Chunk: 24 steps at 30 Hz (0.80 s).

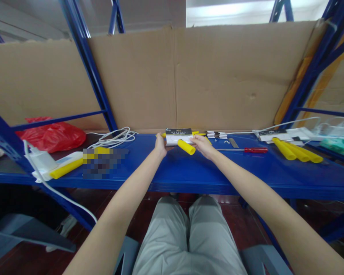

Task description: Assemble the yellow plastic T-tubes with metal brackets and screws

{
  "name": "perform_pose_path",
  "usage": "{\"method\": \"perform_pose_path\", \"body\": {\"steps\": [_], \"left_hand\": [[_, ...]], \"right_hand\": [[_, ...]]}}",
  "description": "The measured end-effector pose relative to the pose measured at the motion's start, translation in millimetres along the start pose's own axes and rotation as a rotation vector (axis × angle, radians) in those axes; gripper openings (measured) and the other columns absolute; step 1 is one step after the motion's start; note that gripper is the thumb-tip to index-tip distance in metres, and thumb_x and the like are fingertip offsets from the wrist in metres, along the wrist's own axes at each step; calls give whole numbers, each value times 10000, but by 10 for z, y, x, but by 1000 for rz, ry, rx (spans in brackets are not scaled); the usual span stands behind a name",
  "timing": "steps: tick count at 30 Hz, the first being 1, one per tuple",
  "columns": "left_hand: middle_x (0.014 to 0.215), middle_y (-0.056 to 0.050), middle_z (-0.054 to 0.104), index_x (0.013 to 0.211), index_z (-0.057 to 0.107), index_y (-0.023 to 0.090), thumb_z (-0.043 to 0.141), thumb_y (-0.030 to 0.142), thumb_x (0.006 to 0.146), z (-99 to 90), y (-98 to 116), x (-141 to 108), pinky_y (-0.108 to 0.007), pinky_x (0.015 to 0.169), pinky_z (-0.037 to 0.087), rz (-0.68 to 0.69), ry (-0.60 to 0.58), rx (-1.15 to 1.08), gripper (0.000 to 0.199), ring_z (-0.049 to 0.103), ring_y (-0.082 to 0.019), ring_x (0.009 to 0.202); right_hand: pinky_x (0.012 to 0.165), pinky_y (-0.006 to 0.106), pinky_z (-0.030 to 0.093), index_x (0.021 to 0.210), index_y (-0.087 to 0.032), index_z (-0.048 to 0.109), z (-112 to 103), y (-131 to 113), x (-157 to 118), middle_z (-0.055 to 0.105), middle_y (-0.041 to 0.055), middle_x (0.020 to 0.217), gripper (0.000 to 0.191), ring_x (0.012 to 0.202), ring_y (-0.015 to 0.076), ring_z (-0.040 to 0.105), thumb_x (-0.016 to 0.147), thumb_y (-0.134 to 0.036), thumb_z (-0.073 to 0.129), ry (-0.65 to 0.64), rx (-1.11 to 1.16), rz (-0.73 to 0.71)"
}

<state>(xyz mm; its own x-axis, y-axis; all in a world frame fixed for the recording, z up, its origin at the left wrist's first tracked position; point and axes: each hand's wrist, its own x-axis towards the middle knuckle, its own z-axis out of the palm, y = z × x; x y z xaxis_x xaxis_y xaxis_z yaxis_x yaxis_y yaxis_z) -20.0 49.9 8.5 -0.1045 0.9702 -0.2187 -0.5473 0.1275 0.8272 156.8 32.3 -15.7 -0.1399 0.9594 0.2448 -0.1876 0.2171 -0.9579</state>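
Between my two hands is a small black-and-white box (pixel 179 136), held level above the blue shelf top (pixel 166 168). My left hand (pixel 160 146) grips its left end. On the other side, my right hand (pixel 203 146) has its fingers closed on the box's right end. A yellow tube (pixel 186 146) sticks out toward me in front of the box, close to the right fingertips; whether it is joined to the box cannot be made out. More thin yellow pieces (pixel 199 133) show behind the hands.
Right of my hands are a red-handled screwdriver (pixel 255 150), stacked small white-and-black pieces (pixel 216 135), a metal plate (pixel 233 143) and yellow tubes (pixel 302 152). At left are a white cable (pixel 114 138), a red bag (pixel 55 134) and a power strip (pixel 63 160). Cardboard (pixel 218 76) stands behind.
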Motion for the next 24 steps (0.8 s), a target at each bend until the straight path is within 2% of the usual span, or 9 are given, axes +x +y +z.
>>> {"method": "perform_pose_path", "body": {"steps": [5,11,17,24], "left_hand": [[671,-48,689,1053,624,173,332,357,924,-18,-5,15,-269,534,492,-4,-68,1,368,637,-184,533],[737,-35,712,1014,644,191,431,353,887,-5,-56,41,-262,604,493,71,-145,147,297,656,-181,641],[809,-42,728,925,651,219,508,410,857,2,-116,20,-286,688,475,117,-123,303,248,661,-211,817],[835,-44,725,866,647,210,480,302,831,47,-140,-77,-298,695,463,136,-227,375,195,629,-199,811]], "right_hand": [[737,257,530,675,-195,550,18,-43,-50,660,-4,729,139,670,112,623,796,-141,595,0,10,15],[736,274,547,654,-190,529,28,-58,-44,652,4,728,176,683,116,634,805,-108,566,49,1,3],[700,258,540,651,-187,506,-1,-35,-21,641,6,717,179,721,128,645,800,-110,567,128,-63,-17],[630,223,492,670,-179,499,-28,-41,-18,599,-18,663,142,620,90,592,791,-138,560,216,-132,-44]]}}
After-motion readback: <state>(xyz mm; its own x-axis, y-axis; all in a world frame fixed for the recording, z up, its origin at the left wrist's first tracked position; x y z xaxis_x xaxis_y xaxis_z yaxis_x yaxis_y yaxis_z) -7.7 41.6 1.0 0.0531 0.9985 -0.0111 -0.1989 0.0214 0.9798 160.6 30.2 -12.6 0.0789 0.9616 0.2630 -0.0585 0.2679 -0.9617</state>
